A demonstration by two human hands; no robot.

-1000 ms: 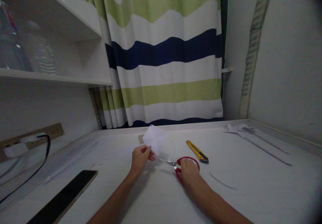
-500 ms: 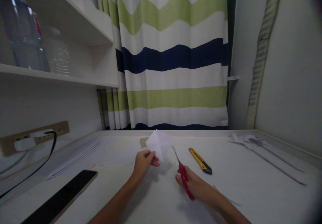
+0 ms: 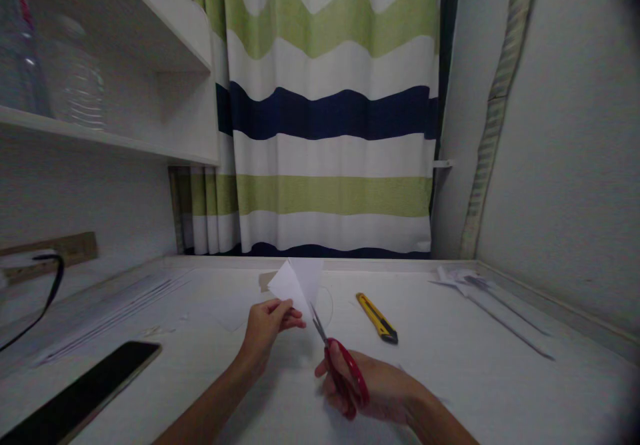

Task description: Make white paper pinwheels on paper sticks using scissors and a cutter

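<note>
My left hand (image 3: 273, 325) pinches the lower left edge of a folded white sheet of paper (image 3: 295, 284), held up above the table. Red-handled scissors (image 3: 345, 378) are in my right hand (image 3: 365, 385), with fingers in the handle loops. The blades point up and left, slightly parted, and their tips meet the lower edge of the paper; whether paper lies between them I cannot tell. To the right of the scissors lies a yellow and black utility knife (image 3: 377, 318).
A black phone (image 3: 85, 392) lies at the front left. Long thin strips (image 3: 115, 315) rest on the table's left side, and paper with thin rods (image 3: 493, 298) at the right. A shelf (image 3: 110, 140) with clear bottles overhangs the left; a striped curtain (image 3: 330, 158) hangs behind.
My right hand has brought the scissors left and up to the paper, turning them so the loops show. The paper has turned slightly. The whole view has shifted to the right.
</note>
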